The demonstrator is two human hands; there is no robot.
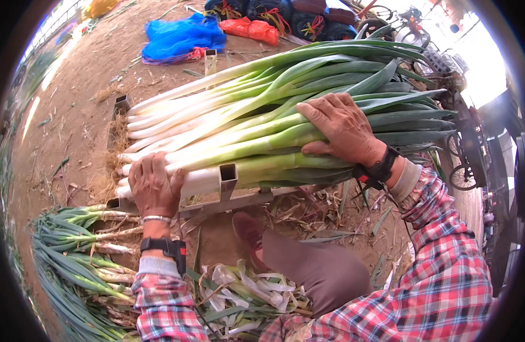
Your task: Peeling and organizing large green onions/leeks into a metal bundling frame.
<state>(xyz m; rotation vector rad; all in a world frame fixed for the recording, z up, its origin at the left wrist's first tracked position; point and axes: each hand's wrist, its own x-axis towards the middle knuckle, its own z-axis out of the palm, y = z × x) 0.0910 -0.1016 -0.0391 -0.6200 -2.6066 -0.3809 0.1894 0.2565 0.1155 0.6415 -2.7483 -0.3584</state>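
Observation:
A thick bundle of long green onions (239, 128) lies across a low metal frame (228, 181), white root ends to the left and green leaves to the right. My left hand (154, 185) is bent over the white stalks at the near edge, close to the roots, gripping them. Farther right, my right hand (345, 126) grips the green part from above, its thumb apart from the fingers on the near side. The undersides of both hands' grips are hidden by the hands themselves.
Untrimmed green onions (74, 256) are heaped at the lower left. Peeled skins and leaves (256, 293) lie beside my shoe (250, 236). Beyond the frame are a blue plastic sheet (182, 39), a red bag (250, 29) and dark tied bundles (268, 12). Upright posts stick up from the frame.

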